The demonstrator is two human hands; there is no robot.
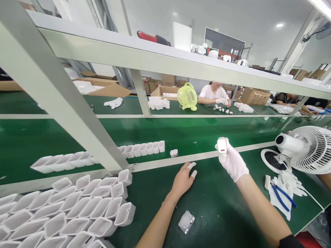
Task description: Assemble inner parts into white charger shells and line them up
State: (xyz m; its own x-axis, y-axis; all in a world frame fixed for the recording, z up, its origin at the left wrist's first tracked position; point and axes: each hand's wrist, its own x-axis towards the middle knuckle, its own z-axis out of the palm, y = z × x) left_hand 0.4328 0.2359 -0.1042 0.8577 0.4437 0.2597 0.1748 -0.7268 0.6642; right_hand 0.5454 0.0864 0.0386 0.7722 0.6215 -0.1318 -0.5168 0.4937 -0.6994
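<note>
My right hand, in a white glove, is raised over the near edge of the belt. Its fingers close round a small white plastic housing with a dark red window on its face. My left hand holds nothing and rests low over the green tabletop, fingers apart, with white covers on two fingertips. Just beyond it, on the belt, lies a small white part. Nearer to me, below the left wrist, a translucent white piece with a metallic edge lies on the tabletop.
Rows of open white plastic shells fill the left side; another line of shells stands on the green belt. Blue-handled pliers lie on a glove at right, beside a white fan. A shelf frame crosses overhead. A co-worker sits opposite.
</note>
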